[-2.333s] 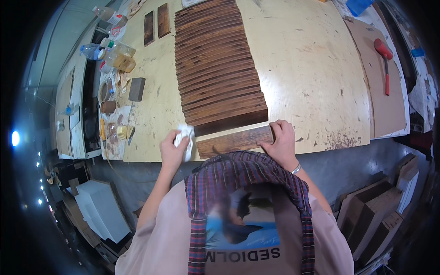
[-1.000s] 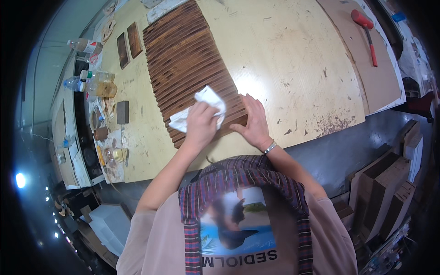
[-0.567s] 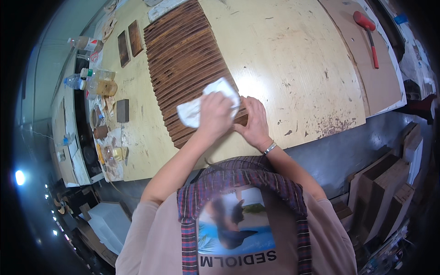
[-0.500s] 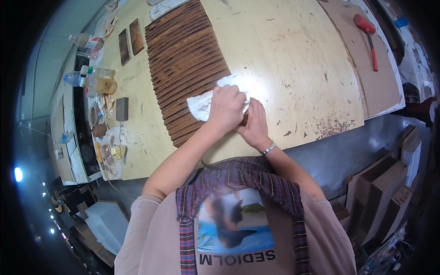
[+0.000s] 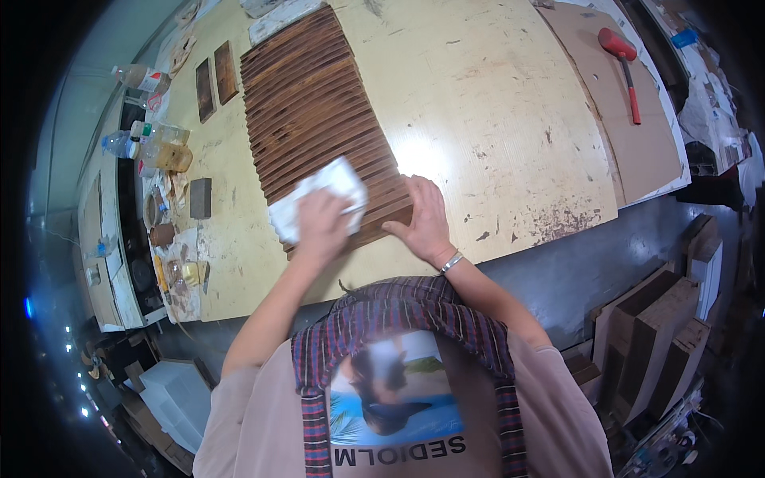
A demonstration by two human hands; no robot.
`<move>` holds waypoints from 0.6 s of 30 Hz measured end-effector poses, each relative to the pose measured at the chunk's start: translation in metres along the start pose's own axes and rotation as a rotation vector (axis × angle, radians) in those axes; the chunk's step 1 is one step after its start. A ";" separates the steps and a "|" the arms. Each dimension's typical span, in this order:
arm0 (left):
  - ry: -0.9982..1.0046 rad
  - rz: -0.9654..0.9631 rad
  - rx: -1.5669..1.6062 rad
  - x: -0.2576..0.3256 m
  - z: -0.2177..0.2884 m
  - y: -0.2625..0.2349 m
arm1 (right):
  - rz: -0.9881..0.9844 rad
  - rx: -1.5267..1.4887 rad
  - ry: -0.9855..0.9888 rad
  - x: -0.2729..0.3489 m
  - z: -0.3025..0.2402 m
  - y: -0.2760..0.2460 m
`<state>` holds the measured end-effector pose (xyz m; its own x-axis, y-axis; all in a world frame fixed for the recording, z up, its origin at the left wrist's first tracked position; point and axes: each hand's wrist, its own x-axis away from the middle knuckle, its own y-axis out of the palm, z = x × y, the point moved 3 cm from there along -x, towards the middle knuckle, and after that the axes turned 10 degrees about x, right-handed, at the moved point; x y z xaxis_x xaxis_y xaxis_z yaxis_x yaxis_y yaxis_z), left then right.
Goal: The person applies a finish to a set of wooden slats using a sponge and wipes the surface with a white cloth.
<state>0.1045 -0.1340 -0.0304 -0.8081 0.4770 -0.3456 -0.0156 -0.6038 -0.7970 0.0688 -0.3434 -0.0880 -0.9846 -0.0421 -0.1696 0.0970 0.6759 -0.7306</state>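
Note:
Dark brown wooden strips (image 5: 307,103) lie side by side on the pale table (image 5: 494,135), forming a ribbed panel with uneven ends. My left hand (image 5: 321,223) presses a white cloth (image 5: 344,182) onto the strips near the panel's close end; hand and cloth are slightly blurred. At the close right corner, my right hand (image 5: 429,221) grips the strips, its fingers along their right ends and its thumb on the near side. A metal bracelet (image 5: 451,262) circles the right wrist.
Two short dark boards (image 5: 227,72) and a grey-brown block (image 5: 201,198) lie left of the panel. Bottles of liquid (image 5: 171,151) line the left edge. A red mallet (image 5: 617,44) rests on cardboard (image 5: 637,151) at right. Boards (image 5: 653,342) stand below the table's right side.
My left hand has swept the cloth leftward across the strips from their right ends. My right hand stays at the corner, now more fully visible. The whole view has shifted slightly.

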 end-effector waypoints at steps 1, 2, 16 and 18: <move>-0.065 -0.001 -0.017 0.028 -0.021 -0.022 | -0.020 -0.008 0.014 -0.002 -0.002 -0.004; -0.157 -0.021 -0.039 0.049 -0.034 -0.046 | -0.012 -0.012 0.020 0.000 -0.002 -0.004; -0.087 -0.093 -0.039 0.068 0.011 -0.022 | -0.021 0.068 0.035 -0.003 -0.003 -0.003; -0.190 -0.003 -0.011 0.116 -0.021 -0.062 | -0.034 0.056 0.040 0.001 -0.005 -0.004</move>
<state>0.0242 -0.0278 -0.0313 -0.9047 0.3490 -0.2444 -0.0124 -0.5949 -0.8037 0.0671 -0.3421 -0.0821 -0.9923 -0.0343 -0.1189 0.0706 0.6321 -0.7717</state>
